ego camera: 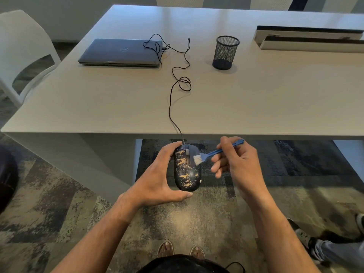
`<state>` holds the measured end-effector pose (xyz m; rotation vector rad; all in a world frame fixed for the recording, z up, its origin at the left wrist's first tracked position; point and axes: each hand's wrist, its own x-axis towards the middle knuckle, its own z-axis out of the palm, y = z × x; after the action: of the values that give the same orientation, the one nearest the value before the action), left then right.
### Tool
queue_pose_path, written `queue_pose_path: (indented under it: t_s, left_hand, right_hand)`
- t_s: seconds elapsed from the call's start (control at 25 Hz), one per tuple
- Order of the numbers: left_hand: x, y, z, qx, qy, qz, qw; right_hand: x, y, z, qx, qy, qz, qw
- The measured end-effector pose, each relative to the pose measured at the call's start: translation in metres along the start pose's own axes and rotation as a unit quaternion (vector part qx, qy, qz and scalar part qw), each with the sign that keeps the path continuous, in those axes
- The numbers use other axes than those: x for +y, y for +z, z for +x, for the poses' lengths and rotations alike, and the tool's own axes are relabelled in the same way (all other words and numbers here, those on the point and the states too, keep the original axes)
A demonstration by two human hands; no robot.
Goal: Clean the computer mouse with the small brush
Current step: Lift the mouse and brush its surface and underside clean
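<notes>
Left hand (157, 174) clamped round dusty mouse (187, 168), just off table (118, 107) edge; right hand (238, 160) pinching brush (212, 153), bristles touching mouse

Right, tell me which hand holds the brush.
The right hand pinches the blue brush; the left hand grips the dusty mouse instead.

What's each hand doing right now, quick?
Left hand: grips the dusty computer mouse, held off the table.
Right hand: pinches the small blue brush, bristles at the mouse.
</notes>
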<state>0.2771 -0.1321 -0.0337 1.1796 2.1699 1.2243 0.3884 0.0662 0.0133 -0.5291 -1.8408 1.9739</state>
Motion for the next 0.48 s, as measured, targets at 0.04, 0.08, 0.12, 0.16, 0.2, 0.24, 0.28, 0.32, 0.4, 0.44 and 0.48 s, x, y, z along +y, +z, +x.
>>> queue_pose_path:
  t_s: [0.04, 0.08, 0.12, 0.16, 0.2, 0.24, 0.28, 0.32, 0.4, 0.44, 0.48]
  left_hand:
    - [0.000, -0.001, -0.001, 0.000, -0.001, 0.002, 1.000]
    - [0.000, -0.001, -0.001, 0.000, -0.001, 0.004, 1.000]
    - [0.001, -0.001, -0.001, 0.000, -0.001, 0.005, 1.000]
    - [0.001, -0.001, -0.001, -0.001, -0.001, 0.004, 1.000]
    - [0.002, -0.001, -0.001, -0.002, 0.000, 0.002, 1.000]
    - [0.003, -0.001, 0.000, -0.002, 0.001, 0.000, 1.000]
    - [0.003, 0.000, 0.000, -0.002, 0.003, -0.002, 1.000]
    - [0.003, 0.001, 0.001, -0.003, 0.004, -0.003, 1.000]
    - [0.003, 0.002, 0.000, -0.001, 0.000, -0.005, 1.000]
    - [0.003, 0.001, -0.001, 0.000, -0.004, -0.006, 1.000]
    - [0.003, 0.001, -0.002, 0.000, -0.006, -0.007, 1.000]
  right_hand:
    - [0.001, -0.005, 0.000, 0.018, 0.000, -0.007, 1.000]
    - [0.001, -0.009, -0.001, 0.035, -0.002, -0.011, 0.999]
    - [0.001, -0.011, -0.003, 0.045, -0.006, -0.006, 0.999]
    - [0.001, -0.011, -0.004, 0.042, -0.012, 0.009, 0.999]
    - [0.001, -0.007, -0.006, 0.028, -0.020, 0.029, 0.999]
    - [0.003, -0.003, -0.008, 0.011, -0.025, 0.045, 0.999]
    - [0.005, 0.001, -0.010, -0.002, -0.026, 0.051, 0.998]
    - [0.007, 0.002, -0.013, -0.004, -0.023, 0.049, 0.999]
    - [0.009, 0.000, -0.017, 0.020, -0.012, 0.036, 0.999]
    - [0.009, -0.004, -0.019, 0.038, -0.009, 0.029, 0.999]
    - [0.009, -0.009, -0.020, 0.055, -0.010, 0.025, 0.998]
